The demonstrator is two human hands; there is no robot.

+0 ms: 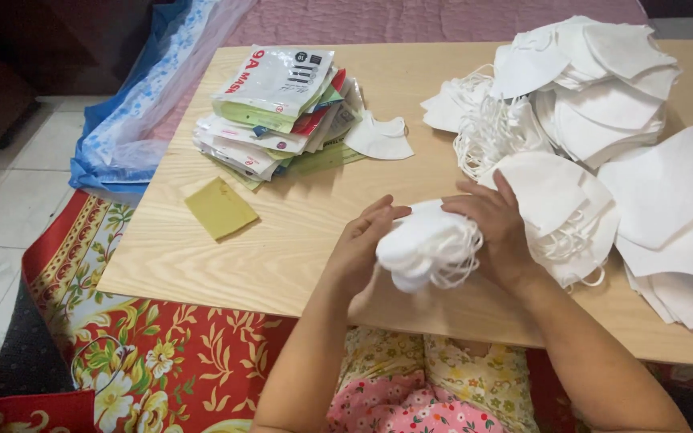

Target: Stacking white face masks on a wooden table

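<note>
Head view, what we hold: a small bundle of white masks (pixel 425 244), gathered between both our hands just above the near edge of the counter (pixel 282 240).
Left hand (pixel 360 244): fingers curled around the left end of the bundle, thumb on top, closed on it.
Right hand (pixel 497 228): laid flat over the right end, fingers spread a little and pressing down, also holding the bundle.
How the bundle looks: soft, folded white pieces lying one on another, edges rounded and not quite level; thin white ear loops (pixel 459 261) spill out in a tangle on the lower right side.
Doing this step well, in our judgement: we should keep both ends pinched evenly so the pieces stay aligned, tuck the loose loops in under the right palm so they do not snag, and square the edges against the counter before letting go.
Right of us: loose heaps of white masks (pixel 603 104) spread across the counter, some touching our right wrist.
Far left of the counter: a stack of printed flat pouches (pixel 274 112), a single mask (pixel 378 138) beside it, and a yellow-green square piece (pixel 220 208) lying apart.
Beyond the counter: a blue plastic bag (pixel 134 120).
</note>
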